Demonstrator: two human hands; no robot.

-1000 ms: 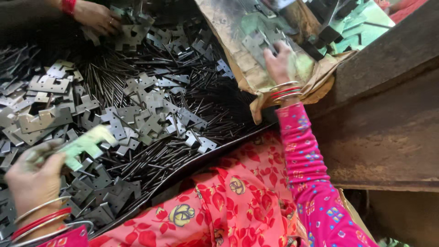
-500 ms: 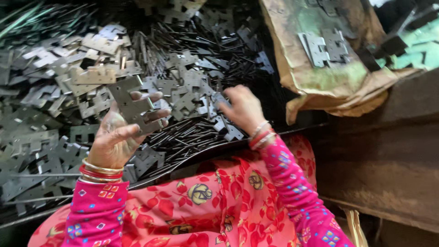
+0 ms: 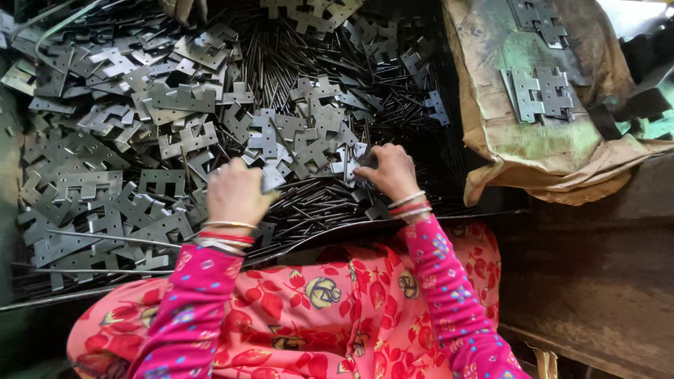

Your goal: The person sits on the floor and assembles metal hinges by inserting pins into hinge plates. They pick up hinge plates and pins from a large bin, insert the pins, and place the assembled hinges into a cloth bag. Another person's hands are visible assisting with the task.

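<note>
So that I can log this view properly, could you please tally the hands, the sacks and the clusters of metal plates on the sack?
Hands: 2, left hand and right hand
Sack: 1
Plate clusters on it: 2, upper cluster and lower cluster
Total: 5
The pile of loose plates and pins is too dense to count.

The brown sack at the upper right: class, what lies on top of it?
On the brown sack lie grey metal hinge plates: a pair mid-sack and more at the top edge. What is inside or under the sack is covered and cannot be seen.
</note>
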